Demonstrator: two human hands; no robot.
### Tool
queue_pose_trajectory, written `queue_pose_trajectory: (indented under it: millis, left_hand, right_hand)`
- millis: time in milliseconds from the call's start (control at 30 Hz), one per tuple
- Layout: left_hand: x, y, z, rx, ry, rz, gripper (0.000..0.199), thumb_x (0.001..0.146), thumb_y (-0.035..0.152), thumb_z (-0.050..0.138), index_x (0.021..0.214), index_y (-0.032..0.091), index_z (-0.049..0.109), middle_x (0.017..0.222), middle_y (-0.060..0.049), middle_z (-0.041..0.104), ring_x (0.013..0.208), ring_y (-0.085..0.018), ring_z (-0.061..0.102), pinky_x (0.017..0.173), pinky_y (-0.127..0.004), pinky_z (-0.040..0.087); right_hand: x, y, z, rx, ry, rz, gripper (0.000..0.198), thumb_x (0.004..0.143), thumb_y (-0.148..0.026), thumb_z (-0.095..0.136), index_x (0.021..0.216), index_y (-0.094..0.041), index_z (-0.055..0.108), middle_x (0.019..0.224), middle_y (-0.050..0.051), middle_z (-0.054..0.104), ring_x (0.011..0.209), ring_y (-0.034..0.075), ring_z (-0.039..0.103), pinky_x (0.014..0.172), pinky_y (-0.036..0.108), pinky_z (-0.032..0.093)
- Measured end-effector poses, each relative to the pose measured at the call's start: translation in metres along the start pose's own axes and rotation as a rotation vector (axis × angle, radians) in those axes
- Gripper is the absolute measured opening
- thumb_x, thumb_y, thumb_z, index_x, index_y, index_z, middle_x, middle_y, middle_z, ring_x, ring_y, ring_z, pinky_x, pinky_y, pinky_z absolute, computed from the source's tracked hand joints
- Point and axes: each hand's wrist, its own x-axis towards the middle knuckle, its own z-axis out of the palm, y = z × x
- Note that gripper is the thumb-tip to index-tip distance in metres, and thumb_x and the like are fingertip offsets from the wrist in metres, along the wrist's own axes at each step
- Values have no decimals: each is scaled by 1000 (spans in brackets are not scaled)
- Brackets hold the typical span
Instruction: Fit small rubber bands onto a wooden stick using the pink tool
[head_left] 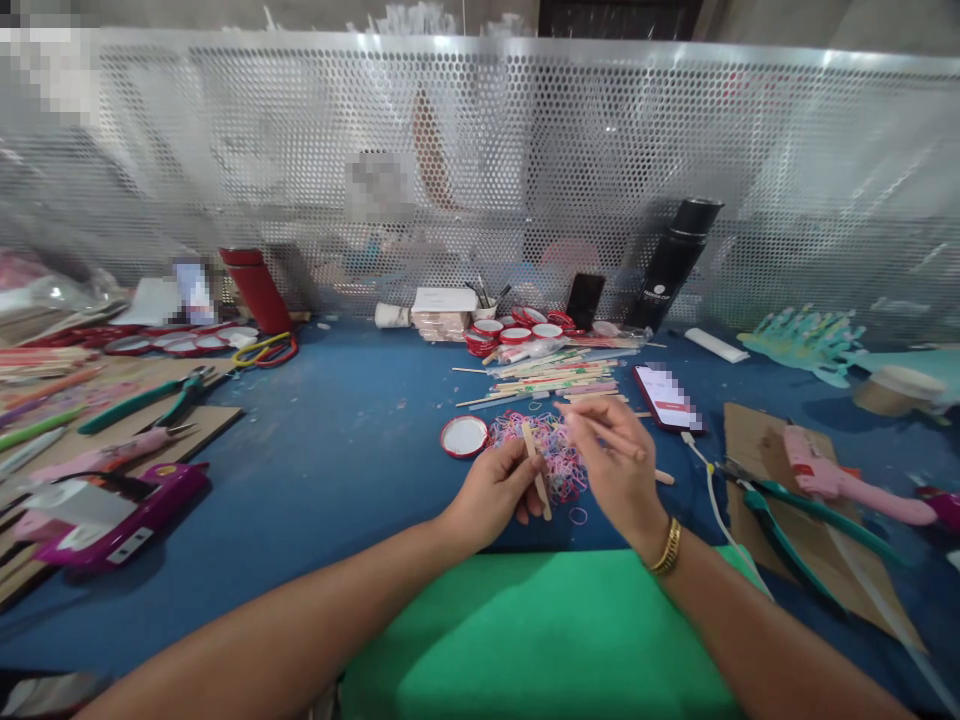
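Note:
My left hand (495, 490) is closed on a flat wooden craft stick (537, 472), pinched between thumb and fingers and tilted nearly upright. A loose heap of small coloured rubber bands (568, 462) lies just behind and between my hands. My right hand (619, 475) hovers over the right side of the heap, its thumb and fingertips drawn together. Whatever those fingertips hold, if anything, is too small to make out. One pink band (577, 516) lies apart, near the table's front. Left of the heap is a white disc with a red rim (463, 437).
Behind the heap lie thin sticks (555, 380) and red-rimmed discs (517, 334). A lit phone (667, 398) with a cable lies right. Pliers (795, 530) and a pink glue gun (847, 480) rest on cardboard. A purple power strip (161, 505) sits left. Green cloth (547, 640) covers my lap.

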Motion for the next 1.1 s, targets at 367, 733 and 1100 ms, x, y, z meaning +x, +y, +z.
queue_pose_trajectory:
  millis: [367, 733, 1100]
  left_hand:
    - [0, 2, 0, 3, -28, 17, 42, 85, 59, 56, 86, 18, 48, 65, 0, 62, 47, -8, 55, 38, -14, 36]
    - [1, -1, 0, -56, -46, -15, 47, 80, 61, 63, 90, 17, 52, 63, 0, 62, 48, -9, 57, 43, -18, 45]
    - [1, -3, 0, -25, -61, 5, 46, 83, 62, 59, 86, 17, 49, 60, 1, 60, 47, -9, 56, 43, -18, 46]
  right_hand:
    - [12, 6, -10, 199, 105, 92, 14, 86, -25, 53, 80, -20, 65, 68, -2, 54, 59, 12, 53, 58, 27, 46]
    - [-5, -1, 2, -58, -100, -11, 14, 85, -25, 58, 71, -22, 56, 64, -2, 56, 59, 14, 53, 55, 27, 42]
    - [-7, 2, 3, -66, -122, -63, 16, 88, -24, 56, 73, -21, 58, 70, -1, 59, 67, 15, 58, 62, 27, 45]
